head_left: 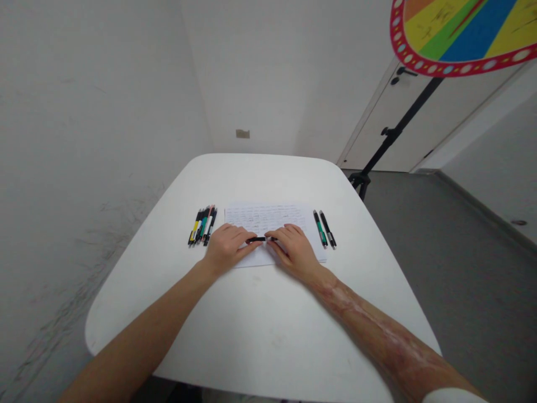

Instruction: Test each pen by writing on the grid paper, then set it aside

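Observation:
Between my two hands lies a black pen [259, 239], held level above sheets of paper [268, 215] covered with lines of handwriting. My left hand [226, 246] pinches its left end. On its right end, my right hand [293, 249] closes with thumb and fingers. A whitish part shows near the middle of the pen; my fingertips hide both ends. To the left of the paper is a row of several pens [203, 225] in black, yellow, green and white. Right of the paper, a green and black pen [320, 229] lies beside a black and white pen [328, 229].
Everything rests on a white table [268, 324] with rounded corners, close to white walls. A colourful wheel [465, 33] on a black stand [398, 129] rises at the right, in front of a white door [453, 123].

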Demonstrator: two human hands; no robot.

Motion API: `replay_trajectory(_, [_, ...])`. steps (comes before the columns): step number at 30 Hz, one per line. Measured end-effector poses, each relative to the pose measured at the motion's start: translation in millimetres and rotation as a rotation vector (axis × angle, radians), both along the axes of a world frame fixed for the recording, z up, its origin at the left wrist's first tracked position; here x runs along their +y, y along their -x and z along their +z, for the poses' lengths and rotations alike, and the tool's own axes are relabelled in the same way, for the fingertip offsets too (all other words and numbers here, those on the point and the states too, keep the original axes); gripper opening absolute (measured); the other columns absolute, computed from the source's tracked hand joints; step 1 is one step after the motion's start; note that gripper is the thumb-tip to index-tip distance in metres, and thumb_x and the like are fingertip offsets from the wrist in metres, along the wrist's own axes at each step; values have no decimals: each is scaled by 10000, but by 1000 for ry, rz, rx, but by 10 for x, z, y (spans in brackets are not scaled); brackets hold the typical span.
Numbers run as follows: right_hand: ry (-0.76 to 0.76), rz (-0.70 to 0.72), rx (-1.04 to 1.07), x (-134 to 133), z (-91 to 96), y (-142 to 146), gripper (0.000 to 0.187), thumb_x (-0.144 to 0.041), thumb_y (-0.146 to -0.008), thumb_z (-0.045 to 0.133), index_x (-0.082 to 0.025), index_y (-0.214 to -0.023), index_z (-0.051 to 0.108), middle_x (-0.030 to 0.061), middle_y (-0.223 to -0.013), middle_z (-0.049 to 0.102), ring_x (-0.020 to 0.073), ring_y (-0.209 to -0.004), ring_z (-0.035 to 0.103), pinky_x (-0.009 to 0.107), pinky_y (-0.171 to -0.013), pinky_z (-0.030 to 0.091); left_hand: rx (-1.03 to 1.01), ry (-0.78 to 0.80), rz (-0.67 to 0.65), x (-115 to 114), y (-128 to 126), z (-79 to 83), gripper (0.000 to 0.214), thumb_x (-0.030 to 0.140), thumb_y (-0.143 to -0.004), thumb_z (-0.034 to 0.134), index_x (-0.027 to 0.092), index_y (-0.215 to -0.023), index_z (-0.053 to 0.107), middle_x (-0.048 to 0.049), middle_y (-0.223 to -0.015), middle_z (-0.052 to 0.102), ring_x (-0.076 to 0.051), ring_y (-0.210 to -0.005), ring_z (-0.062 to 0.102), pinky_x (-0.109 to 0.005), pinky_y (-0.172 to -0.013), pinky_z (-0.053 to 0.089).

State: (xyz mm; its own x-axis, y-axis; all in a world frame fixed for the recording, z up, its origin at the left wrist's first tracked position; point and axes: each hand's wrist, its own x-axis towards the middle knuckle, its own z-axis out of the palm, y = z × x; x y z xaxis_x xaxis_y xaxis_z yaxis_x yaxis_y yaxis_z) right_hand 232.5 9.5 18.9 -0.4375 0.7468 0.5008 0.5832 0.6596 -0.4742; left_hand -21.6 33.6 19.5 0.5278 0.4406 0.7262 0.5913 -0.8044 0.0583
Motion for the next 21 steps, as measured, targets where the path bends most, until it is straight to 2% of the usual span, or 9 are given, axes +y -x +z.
replay_trajectory(3, [2, 12, 49, 11, -27, -24, 342, -230, -1124, 510, -291, -1395, 710, 91, -1108, 801, 295, -1023, 681, 505, -988, 492, -54, 35, 52, 1, 9, 20, 243, 445, -1094, 709, 216, -1019, 740, 1, -816, 794, -166, -730, 736, -346, -743, 506])
replay_trajectory(7, [31, -47, 278, 13, -109, -60, 334, -226, -1124, 465, -284, -1379, 671, 115, -1252, 767, 296, -1151, 689, 502, -1035, 514, -111, 105, 113, 30, 29, 32, 173, 370, -1088, 690, 206, -1049, 730, -11, -851, 778, -161, -713, 697, -336, -735, 511])
replay_trajectory(9, [87, -107, 434, 14, -154, -76, 281, -274, -1126, 468, -269, -1350, 637, 120, -1220, 738, 292, -1137, 679, 491, -1028, 524, -120, 152, 128, 58, 43, 21, 129, 314, -1087, 655, 202, -1077, 719, -28, -904, 777, -166, -741, 689, -337, -765, 530])
replay_trajectory(11, [138, -175, 586, 28, -180, -93, 240, -346, -1119, 486, -261, -1303, 616, 101, -1113, 703, 279, -1046, 660, 461, -954, 534, -125, 211, 139, 88, 59, 0, 117, 261, -1086, 611, 197, -1100, 708, -43, -953, 773, -172, -758, 682, -343, -795, 547])
replay_trajectory(13, [158, -235, 729, 60, -168, -115, 230, -438, -1102, 516, -262, -1200, 625, 69, -989, 647, 254, -917, 613, 417, -836, 520, -147, 275, 151, 111, 75, -24, 143, 221, -1088, 564, 197, -1108, 703, -53, -1005, 776, -187, -821, 706, -352, -843, 563])
replay_trajectory(15, [175, -253, 887, 108, -116, -145, 310, -563, -1074, 549, -268, -1017, 624, 33, -849, 560, 218, -763, 525, 376, -698, 467, -177, 350, 184, 121, 88, -40, 190, 199, -1092, 515, 208, -1119, 703, -53, -1068, 788, -206, -939, 743, -360, -903, 572])
replay_trajectory(18, [304, -117, 1194, 177, 2, -214, 583, -767, -1003, 563, -266, -716, 482, -25, -650, 351, 168, -568, 313, 341, -528, 330, -189, 472, 269, 109, 95, -40, 246, 187, -1089, 468, 236, -1135, 705, -34, -1153, 804, -211, -1047, 764, -349, -947, 571])
replay_trajectory(21, [548, 39, 1473, 214, 88, -311, 726, -835, -944, 589, -261, -603, 301, -60, -568, 209, 139, -501, 197, 320, -454, 240, -175, 528, 319, 90, 85, -19, 255, 201, -1082, 466, 247, -1136, 711, -26, -1181, 808, -214, -1050, 770, -349, -957, 570])
